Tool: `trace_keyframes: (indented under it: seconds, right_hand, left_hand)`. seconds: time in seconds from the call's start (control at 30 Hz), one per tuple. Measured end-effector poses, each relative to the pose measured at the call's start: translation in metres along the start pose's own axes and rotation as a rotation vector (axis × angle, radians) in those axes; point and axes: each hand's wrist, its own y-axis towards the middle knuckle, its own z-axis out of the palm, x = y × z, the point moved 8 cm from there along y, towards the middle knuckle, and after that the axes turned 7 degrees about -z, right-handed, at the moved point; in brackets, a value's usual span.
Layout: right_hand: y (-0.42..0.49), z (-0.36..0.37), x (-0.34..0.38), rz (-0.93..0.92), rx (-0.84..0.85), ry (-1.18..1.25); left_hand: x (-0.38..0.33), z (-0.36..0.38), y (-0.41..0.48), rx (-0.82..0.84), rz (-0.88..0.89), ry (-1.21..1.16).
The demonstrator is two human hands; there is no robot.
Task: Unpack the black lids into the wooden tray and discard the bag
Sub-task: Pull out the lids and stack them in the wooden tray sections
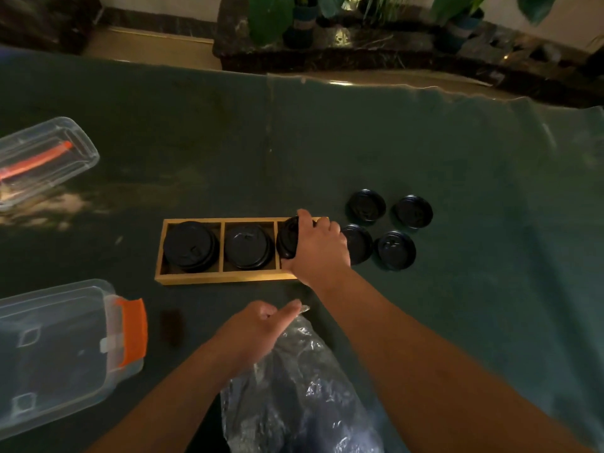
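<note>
Black lids: I see stacks in the wooden tray [225, 278], which has three compartments in a row.
Left compartment: a stack of lids [191, 246] fills it.
Middle compartment: another stack [247, 246] sits inside.
Right compartment: my right hand [318, 248] is on a tilted stack of lids [287, 238] here, fingers [305, 217] wrapped over its far edge and thumb at the near side, clamped on the stack.
Loose lids: four lie on the tabletop [457, 158] just right of the tray, in a two-by-two group; far left one [366, 206], far right one [412, 211], near right one [395, 250], and the near left one [359, 243] partly hidden behind my right hand.
Bag: a clear crinkled plastic bag [300, 387] lies near me, in front of the tray.
Left hand: my left hand [258, 328] pinches the bag's top edge, fingers together on the plastic.
Clear boxes: one clear plastic container [49, 354] with an orange latch lies at the near left; another clear piece [42, 158] with an orange strip lies farther left.
Background: potted plants [294, 18] stand beyond the tabletop.
</note>
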Motion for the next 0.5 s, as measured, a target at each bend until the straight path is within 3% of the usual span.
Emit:
trace_keyframes:
  seconds: [0.1,0.17,0.37,0.5]
  right_hand:
    - [0.005,0.001,-0.001,-0.001,-0.029,-0.038]
    - [0.005,0.001,-0.004,-0.004,-0.042,-0.062]
    - [0.001,0.003,-0.015,-0.020,0.007,-0.012]
    - [-0.019,-0.026,-0.051,-0.001,-0.299,0.180]
  left_hand:
    - [-0.004,-0.020,0.001,-0.294,0.056,0.097]
    - [-0.016,-0.028,-0.001,-0.392,0.119,0.101]
    - [-0.033,-0.020,0.007,-0.310,0.117,0.097]
    - [-0.041,-0.030,0.002,-0.428,0.180,0.030]
